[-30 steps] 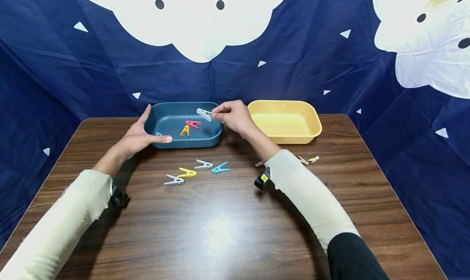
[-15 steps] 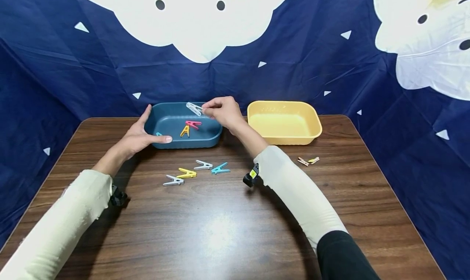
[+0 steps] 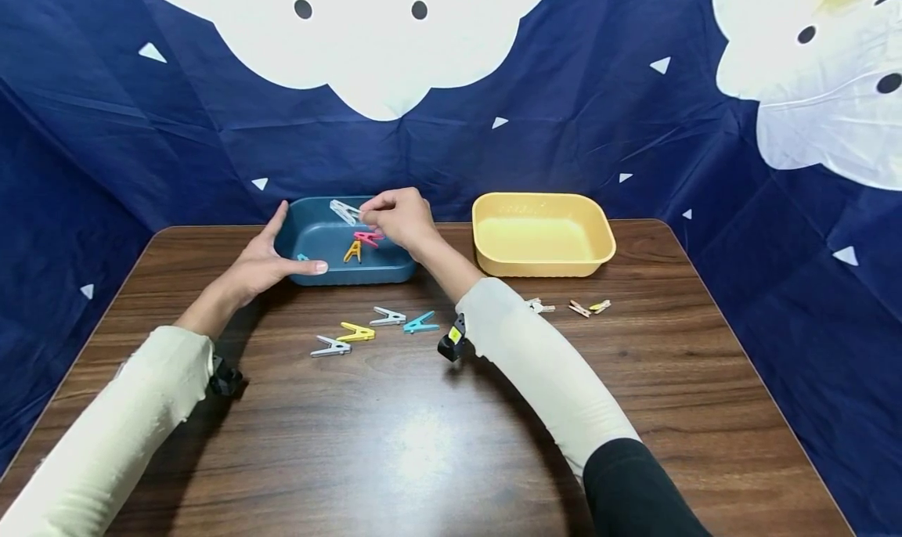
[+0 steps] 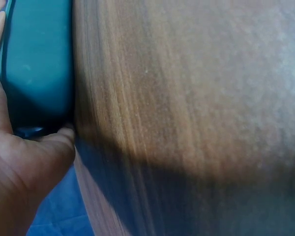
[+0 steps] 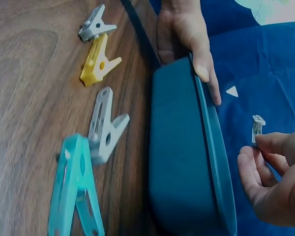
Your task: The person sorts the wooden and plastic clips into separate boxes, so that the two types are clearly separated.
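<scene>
One white peg (image 3: 345,213) is pinched in the grip of the right hand (image 3: 402,218), with the thumb and fingertips closed on one end. The other end pokes out past the fingers, maybe so the hand does not get in its way. The peg is up over the blue tub (image 3: 359,275), and it looks clear of the rim.

The left hand (image 3: 261,261) has its grip apart at the left end of the tub. The thumb lies along the near side and a finger points up by the far corner. It seems spread like that to stop the tub from sliding.

Inside the tub lie a pink peg (image 3: 366,238), an orange peg (image 3: 354,250) and a small bit of a blue peg (image 3: 302,257) just by the thumb.

On the brown worktop (image 3: 317,435) in front are a front grey peg (image 3: 331,346), a yellow peg (image 3: 355,332), a back grey peg (image 3: 388,316) and a sky-blue peg (image 3: 420,322). They lie near the tub, so they should be easy to reach.

Off to the right sits a yellow tub (image 3: 543,268), apart from the other one. A wooden peg (image 3: 580,308) lies in front of it. The right sleeve (image 3: 543,357) partly hides a small white thing (image 3: 539,306); I cannot tell what it is.
</scene>
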`<action>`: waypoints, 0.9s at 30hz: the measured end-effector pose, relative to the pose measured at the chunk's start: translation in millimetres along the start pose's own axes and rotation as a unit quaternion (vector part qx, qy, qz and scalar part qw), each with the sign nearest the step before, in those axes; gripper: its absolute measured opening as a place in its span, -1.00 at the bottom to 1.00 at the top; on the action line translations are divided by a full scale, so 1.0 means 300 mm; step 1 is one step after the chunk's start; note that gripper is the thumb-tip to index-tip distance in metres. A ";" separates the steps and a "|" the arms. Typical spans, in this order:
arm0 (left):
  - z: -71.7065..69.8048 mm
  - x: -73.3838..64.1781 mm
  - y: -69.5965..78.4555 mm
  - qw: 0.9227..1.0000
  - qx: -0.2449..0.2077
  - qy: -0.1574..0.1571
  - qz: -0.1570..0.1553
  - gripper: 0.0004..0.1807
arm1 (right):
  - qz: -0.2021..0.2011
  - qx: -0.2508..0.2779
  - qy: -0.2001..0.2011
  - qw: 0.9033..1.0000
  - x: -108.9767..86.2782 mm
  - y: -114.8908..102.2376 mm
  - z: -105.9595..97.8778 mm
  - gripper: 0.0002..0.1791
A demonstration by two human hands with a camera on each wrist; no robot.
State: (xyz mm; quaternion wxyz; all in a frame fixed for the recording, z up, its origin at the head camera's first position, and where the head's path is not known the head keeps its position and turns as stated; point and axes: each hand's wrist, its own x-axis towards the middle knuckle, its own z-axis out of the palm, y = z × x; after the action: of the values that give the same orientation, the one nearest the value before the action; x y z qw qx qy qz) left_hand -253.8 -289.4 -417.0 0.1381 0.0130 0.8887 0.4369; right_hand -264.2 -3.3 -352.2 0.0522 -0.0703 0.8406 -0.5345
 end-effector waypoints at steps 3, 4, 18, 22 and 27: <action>-0.001 0.000 -0.002 1.000 0.000 0.000 0.000 0.62 | 0.003 -0.008 0.010 1.000 0.005 -0.006 0.030 -0.90; -0.001 -0.001 -0.003 1.000 0.000 -0.001 0.001 0.63 | 0.005 -0.009 0.012 1.000 0.007 -0.009 0.039 -0.91; 0.007 -0.006 -0.004 1.000 0.000 0.000 0.005 0.63 | 0.073 -0.012 0.003 0.997 0.130 0.047 0.155 -0.91; 0.007 -0.006 -0.007 1.000 -0.002 -0.002 0.007 0.63 | 0.062 -0.014 0.007 0.998 0.074 0.007 0.151 -0.92; 0.004 -0.006 -0.007 1.000 -0.003 -0.001 0.008 0.63 | 0.056 -0.018 0.007 0.998 0.023 -0.016 0.140 -0.92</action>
State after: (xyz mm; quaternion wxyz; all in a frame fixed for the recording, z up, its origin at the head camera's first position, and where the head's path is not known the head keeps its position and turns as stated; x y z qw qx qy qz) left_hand -251.5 -290.0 -419.0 0.1354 0.0203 0.8872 0.4405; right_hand -263.8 -44.0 -365.8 0.0752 -0.0206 0.8529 -0.5162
